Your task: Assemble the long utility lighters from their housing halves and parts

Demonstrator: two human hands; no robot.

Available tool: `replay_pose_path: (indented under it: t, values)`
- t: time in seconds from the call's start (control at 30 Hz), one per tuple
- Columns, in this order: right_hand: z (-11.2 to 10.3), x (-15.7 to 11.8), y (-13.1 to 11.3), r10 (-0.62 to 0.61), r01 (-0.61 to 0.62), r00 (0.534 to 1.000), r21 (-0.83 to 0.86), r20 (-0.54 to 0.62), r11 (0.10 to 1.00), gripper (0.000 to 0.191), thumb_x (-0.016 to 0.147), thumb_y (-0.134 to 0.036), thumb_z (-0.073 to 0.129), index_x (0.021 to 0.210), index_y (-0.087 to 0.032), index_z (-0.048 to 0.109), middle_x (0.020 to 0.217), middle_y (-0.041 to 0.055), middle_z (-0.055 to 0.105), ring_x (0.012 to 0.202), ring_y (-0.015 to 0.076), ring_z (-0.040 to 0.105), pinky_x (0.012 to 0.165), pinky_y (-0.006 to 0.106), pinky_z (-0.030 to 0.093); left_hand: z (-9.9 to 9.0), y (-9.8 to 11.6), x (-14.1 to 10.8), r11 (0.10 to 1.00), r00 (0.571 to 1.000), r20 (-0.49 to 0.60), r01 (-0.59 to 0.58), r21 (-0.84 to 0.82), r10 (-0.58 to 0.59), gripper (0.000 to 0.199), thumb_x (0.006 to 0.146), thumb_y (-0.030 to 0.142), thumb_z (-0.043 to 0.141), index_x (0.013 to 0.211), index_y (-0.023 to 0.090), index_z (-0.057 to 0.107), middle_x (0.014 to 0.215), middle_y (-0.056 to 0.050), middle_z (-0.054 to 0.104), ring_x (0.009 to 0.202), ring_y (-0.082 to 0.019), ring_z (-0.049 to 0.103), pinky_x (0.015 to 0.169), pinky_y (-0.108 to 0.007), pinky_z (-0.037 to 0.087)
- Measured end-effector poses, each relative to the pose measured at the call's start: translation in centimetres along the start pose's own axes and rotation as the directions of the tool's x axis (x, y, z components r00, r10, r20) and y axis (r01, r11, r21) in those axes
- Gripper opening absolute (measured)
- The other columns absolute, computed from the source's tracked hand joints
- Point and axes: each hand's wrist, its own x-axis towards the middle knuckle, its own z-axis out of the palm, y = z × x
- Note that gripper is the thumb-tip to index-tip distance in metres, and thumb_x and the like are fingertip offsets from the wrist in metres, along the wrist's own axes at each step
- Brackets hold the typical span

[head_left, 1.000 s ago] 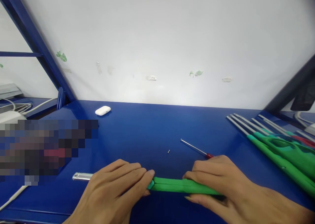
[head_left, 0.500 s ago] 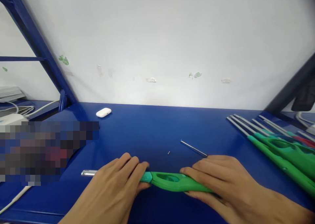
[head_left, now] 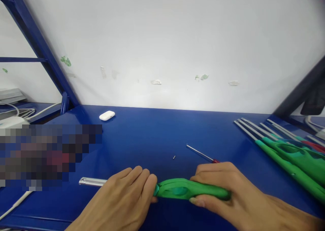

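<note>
Between my two hands, low over the blue table (head_left: 142, 136), lies a green long-reach lighter (head_left: 175, 188). My left hand (head_left: 127, 197) is wrapped round its front end, and the metal tube (head_left: 92, 181) sticks out to the left of that hand. My right hand (head_left: 228, 190) grips the rear of the green handle, with the thumb beneath. Just behind the right hand lies a screwdriver (head_left: 200, 152); most of its red handle is hidden by the fingers. A tiny screw (head_left: 174, 157) rests on the table behind the lighter.
Several more green lighters (head_left: 284, 156) lie side by side at the right, a red part among them. A white earbud case (head_left: 107, 115) sits at the back left. A white wall (head_left: 162, 48) closes off the rear, and blue frame posts (head_left: 43, 48) slant at the sides.
The lighter has been rolled about its length, so its opening shows differently. My right hand has shifted its grip, uncovering some of the screwdriver's red handle. The left hand has closed tighter.
</note>
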Motion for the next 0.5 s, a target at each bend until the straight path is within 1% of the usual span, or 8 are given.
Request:
replay_pose_path:
  t: [0.07,0.13,0.23,0.3,0.37,0.4,0.43,0.5]
  values:
    - [0.09,-0.01,0.17,0.016,-0.015,0.998,-0.008,0.066,1.000,0.052,0.117,-0.052,0.046,0.083,-0.024,0.074,0.073,-0.0008,0.073,0.061,0.0141,0.072,0.054,0.023,0.055,-0.07,0.02,0.19,1.000,1.000,0.020,-0.022,-0.005,0.022,0.066,0.113,0.005,0.010,0.079,0.024,0.064,0.074,-0.003,0.073,0.056,-0.023,0.057,0.054,-0.038,0.037]
    - [0.26,-0.18,0.30,-0.017,0.021,0.995,-0.039,0.097,0.999,0.049,0.118,-0.049,0.045,0.087,-0.024,0.073,0.073,-0.0017,0.072,0.062,0.0132,0.071,0.058,0.023,0.056,0.01,-0.02,0.40,0.999,0.999,0.033,-0.039,-0.018,0.039,0.063,0.111,0.004,0.012,0.080,0.024,0.063,0.073,-0.003,0.073,0.055,-0.022,0.058,0.054,-0.036,0.039]
    - [0.46,-0.48,0.33,-0.188,0.186,0.982,-0.179,0.004,0.966,0.055,0.122,-0.044,0.032,0.092,-0.022,0.074,0.079,0.0004,0.077,0.059,0.0115,0.071,0.055,0.024,0.055,0.37,-0.15,0.57,0.998,0.997,0.054,-0.056,-0.036,0.057,0.048,0.102,-0.002,0.027,0.083,0.025,0.062,0.073,-0.001,0.073,0.055,-0.021,0.060,0.055,-0.032,0.044]
    - [0.41,-0.63,0.24,-0.318,0.294,0.948,-0.333,-0.019,0.896,0.057,0.123,-0.036,0.028,0.095,-0.019,0.075,0.079,0.0007,0.080,0.057,0.0109,0.071,0.054,0.025,0.055,0.61,-0.21,0.57,0.996,0.995,0.075,-0.065,-0.055,0.069,0.037,0.088,-0.004,0.038,0.083,0.025,0.060,0.073,-0.001,0.073,0.055,-0.021,0.061,0.055,-0.030,0.047]
    - [0.20,-0.77,0.07,-0.425,0.387,0.905,-0.454,0.020,0.802,0.052,0.122,-0.025,0.030,0.103,-0.013,0.077,0.078,0.0007,0.081,0.060,0.0116,0.074,0.058,0.025,0.058,0.76,-0.25,0.53,0.994,0.992,0.097,-0.076,-0.079,0.084,0.033,0.075,-0.003,0.043,0.080,0.026,0.056,0.076,-0.001,0.075,0.056,-0.021,0.064,0.055,-0.029,0.050]
    - [0.08,-0.84,-0.02,-0.462,0.421,0.886,-0.493,0.042,0.761,0.049,0.121,-0.020,0.032,0.107,-0.009,0.077,0.078,0.0012,0.082,0.062,0.0124,0.075,0.060,0.026,0.059,0.80,-0.30,0.50,0.993,0.991,0.101,-0.081,-0.089,0.090,0.032,0.070,-0.003,0.043,0.079,0.026,0.054,0.078,-0.001,0.076,0.057,-0.021,0.066,0.055,-0.029,0.051]
    - [-0.04,-0.90,-0.12,-0.487,0.446,0.871,-0.518,0.062,0.730,0.046,0.120,-0.016,0.033,0.109,-0.007,0.077,0.079,0.0017,0.083,0.064,0.0130,0.076,0.062,0.026,0.061,0.82,-0.38,0.48,0.993,0.991,0.099,-0.079,-0.092,0.088,0.033,0.069,-0.003,0.043,0.079,0.026,0.053,0.079,-0.001,0.077,0.058,-0.021,0.068,0.054,-0.029,0.052]
    - [-0.17,-0.97,-0.28,-0.490,0.453,0.867,-0.550,0.089,0.702,0.044,0.118,-0.009,0.033,0.112,-0.006,0.076,0.084,0.0026,0.085,0.066,0.0139,0.077,0.064,0.027,0.062,0.84,-0.68,0.47,0.995,0.996,0.063,-0.064,-0.075,0.069,0.035,0.071,-0.005,0.040,0.082,0.026,0.054,0.082,-0.002,0.079,0.061,-0.021,0.072,0.054,-0.030,0.054]
